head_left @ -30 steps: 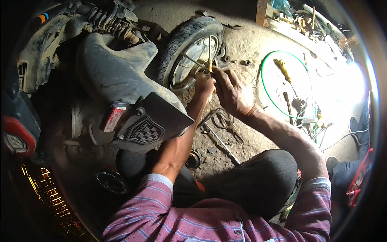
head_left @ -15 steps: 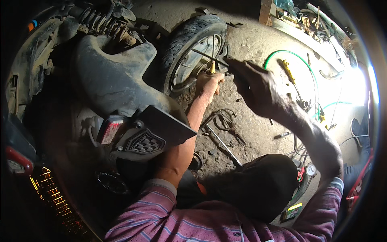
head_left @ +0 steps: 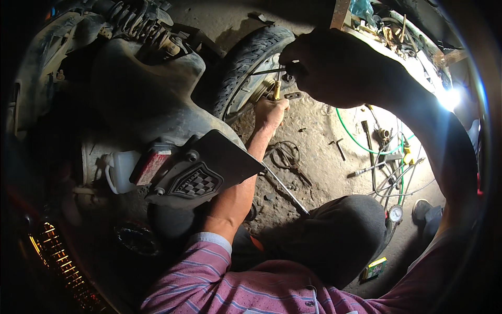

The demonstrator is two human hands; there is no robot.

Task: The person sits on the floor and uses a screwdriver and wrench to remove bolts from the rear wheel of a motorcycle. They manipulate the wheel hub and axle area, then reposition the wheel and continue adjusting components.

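Observation:
A wheel with a black tyre (head_left: 238,70) stands beside the motorcycle's grey rear mudguard (head_left: 151,99). My left hand (head_left: 271,111) is closed around a yellow-handled screwdriver (head_left: 277,90), low at the wheel's right side. Its shaft rises toward the rim. A thin dark metal lever (head_left: 267,71) reaches across the rim, its outer end in my right hand (head_left: 314,65). That hand is in deep shadow, fingers curled around the lever end. How the two tool tips meet the tyre is hard to make out.
Near my knee lie a long metal rod (head_left: 285,187) and a coiled cable (head_left: 285,157). Hoses, tools and a round pressure gauge (head_left: 396,213) lie to the right, by another person's shoe (head_left: 420,209). A black number-plate flap (head_left: 209,167) overhangs my left forearm.
My right hand, its fingers stretched out against the lever before, has moved up and left and curled around its end. The lever has swung flatter. My left hand stays on the screwdriver.

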